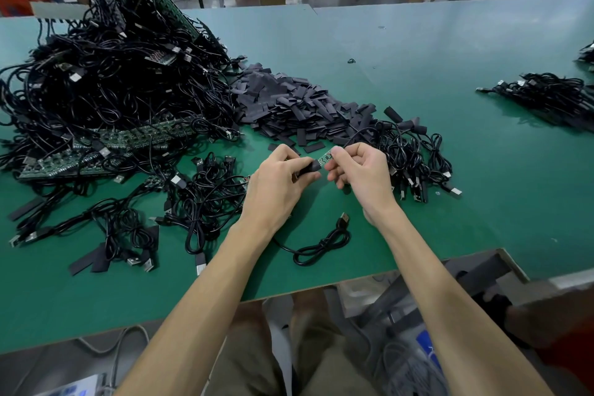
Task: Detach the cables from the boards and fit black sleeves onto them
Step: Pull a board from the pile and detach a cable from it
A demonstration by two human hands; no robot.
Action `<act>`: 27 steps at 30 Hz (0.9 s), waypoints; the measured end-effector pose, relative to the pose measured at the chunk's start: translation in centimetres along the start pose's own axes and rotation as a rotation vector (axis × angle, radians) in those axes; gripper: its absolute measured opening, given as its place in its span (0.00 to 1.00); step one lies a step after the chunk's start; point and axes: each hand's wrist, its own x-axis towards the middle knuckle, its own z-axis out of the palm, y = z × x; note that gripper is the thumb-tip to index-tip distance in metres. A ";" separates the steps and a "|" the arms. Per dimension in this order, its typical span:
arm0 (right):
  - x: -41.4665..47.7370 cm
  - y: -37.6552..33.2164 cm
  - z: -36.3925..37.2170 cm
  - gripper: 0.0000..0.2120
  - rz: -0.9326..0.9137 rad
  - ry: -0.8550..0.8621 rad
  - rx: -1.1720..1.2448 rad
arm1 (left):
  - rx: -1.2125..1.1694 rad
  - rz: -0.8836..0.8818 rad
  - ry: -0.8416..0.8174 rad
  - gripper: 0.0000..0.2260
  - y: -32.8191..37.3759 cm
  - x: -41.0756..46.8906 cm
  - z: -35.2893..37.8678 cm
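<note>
Your left hand [279, 183] grips one black sleeve [310, 167] between thumb and curled fingers. Your right hand [360, 173] pinches a small green circuit board [324, 157] between thumb and forefinger, with the other fingers curled. The sleeve end touches the board end, above the green worktop [466, 177]. A coiled USB cable [321, 244] lies on the worktop just below your hands, and its plug points away from you. A heap of loose black sleeves [289, 106] lies beyond your hands. To its left stands a large pile of black USB cables [106, 80] tangled with long green board panels [138, 135]. A bundle of cables [414, 157] lies just right of your right hand. A second bundle [543, 93] lies well apart at the far right.
</note>
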 end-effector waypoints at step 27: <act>-0.2 0.3 0.0 0.08 -0.069 -0.044 -0.028 | 0.007 0.042 -0.002 0.11 0.4 -0.3 -0.2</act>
